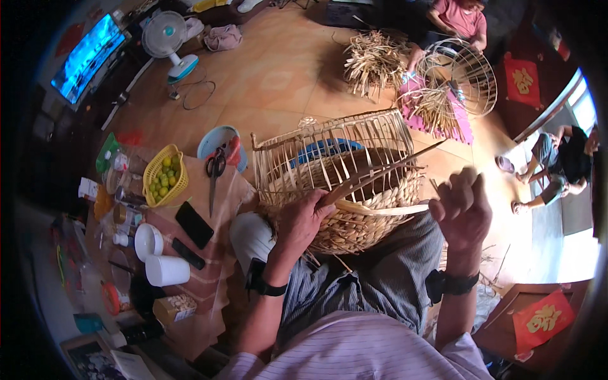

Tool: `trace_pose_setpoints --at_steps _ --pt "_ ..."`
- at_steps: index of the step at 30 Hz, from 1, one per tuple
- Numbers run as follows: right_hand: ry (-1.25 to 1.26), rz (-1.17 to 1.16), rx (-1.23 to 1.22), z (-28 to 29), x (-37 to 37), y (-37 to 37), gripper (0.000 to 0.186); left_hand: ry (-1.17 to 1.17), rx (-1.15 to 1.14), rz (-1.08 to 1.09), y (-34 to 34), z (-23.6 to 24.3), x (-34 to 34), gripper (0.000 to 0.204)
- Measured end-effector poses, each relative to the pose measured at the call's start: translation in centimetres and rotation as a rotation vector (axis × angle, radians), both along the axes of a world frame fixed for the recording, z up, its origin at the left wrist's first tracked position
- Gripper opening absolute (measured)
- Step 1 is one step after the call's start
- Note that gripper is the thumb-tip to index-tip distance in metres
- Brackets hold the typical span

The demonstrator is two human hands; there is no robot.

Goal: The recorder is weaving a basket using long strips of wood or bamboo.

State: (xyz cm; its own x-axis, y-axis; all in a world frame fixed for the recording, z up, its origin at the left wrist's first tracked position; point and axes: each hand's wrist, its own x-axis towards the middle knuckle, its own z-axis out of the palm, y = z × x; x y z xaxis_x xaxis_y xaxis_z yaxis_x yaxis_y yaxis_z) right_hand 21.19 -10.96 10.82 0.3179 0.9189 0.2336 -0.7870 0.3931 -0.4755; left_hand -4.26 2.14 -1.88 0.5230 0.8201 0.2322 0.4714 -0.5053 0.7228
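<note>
Widest is the tiled floor [266, 88], with a heap of dry stalks [373, 63] toward its far right part, near another person. The covered tabletop [212, 278] is at the person's left. Off its right edge, over the lap, sits the woven basket [354, 231], bare ribs at its far side, thick weave nearer. A yellow basket [177, 191] of green-yellow fruit stands by the tabletop's far edge. The left hand [304, 218] grasps a brown strip [345, 189] above the weave; the right hand [465, 209] has curled fingers beside a pale strip's [380, 211] end, whether pinching it I cannot tell. Scissors [215, 168] lie near the tabletop's far right corner, a black phone [194, 225] nearer along the right edge.
</note>
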Motion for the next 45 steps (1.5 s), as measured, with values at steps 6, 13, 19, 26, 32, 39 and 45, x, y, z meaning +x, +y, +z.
trace_pose_setpoints --at_steps 6,13,19,26,32,39,45 --pt "-1.119 0.265 -0.678 -5.3 -4.6 1.4 0.056 -0.071 -0.205 0.025 0.1 -0.2 0.1 0.02" --pt "-1.284 -0.011 -0.48 -9.3 -7.3 7.1 0.037 0.003 -0.13 -0.055 0.5 -0.3 0.2 0.02" --pt "-0.717 0.1 -0.508 -8.1 -4.7 10.4 0.022 0.03 -0.065 -0.038 0.8 0.1 -0.1 0.02" --pt "-1.013 0.241 -0.384 -8.3 -3.4 14.2 0.018 0.036 -0.055 0.049 -0.5 0.7 1.2 0.025" --pt "-1.366 0.118 -0.343 -7.0 -3.5 15.5 0.005 -0.088 0.168 0.099 -1.2 -1.6 3.0 0.022" --pt "-1.616 -0.159 -0.243 -6.3 -5.3 15.5 0.008 0.097 0.105 0.116 -1.1 -0.4 3.1 0.015" --pt "-2.151 -0.534 -0.163 -8.0 -5.9 16.3 0.015 0.346 0.14 0.049 -0.6 -2.5 3.2 0.027"
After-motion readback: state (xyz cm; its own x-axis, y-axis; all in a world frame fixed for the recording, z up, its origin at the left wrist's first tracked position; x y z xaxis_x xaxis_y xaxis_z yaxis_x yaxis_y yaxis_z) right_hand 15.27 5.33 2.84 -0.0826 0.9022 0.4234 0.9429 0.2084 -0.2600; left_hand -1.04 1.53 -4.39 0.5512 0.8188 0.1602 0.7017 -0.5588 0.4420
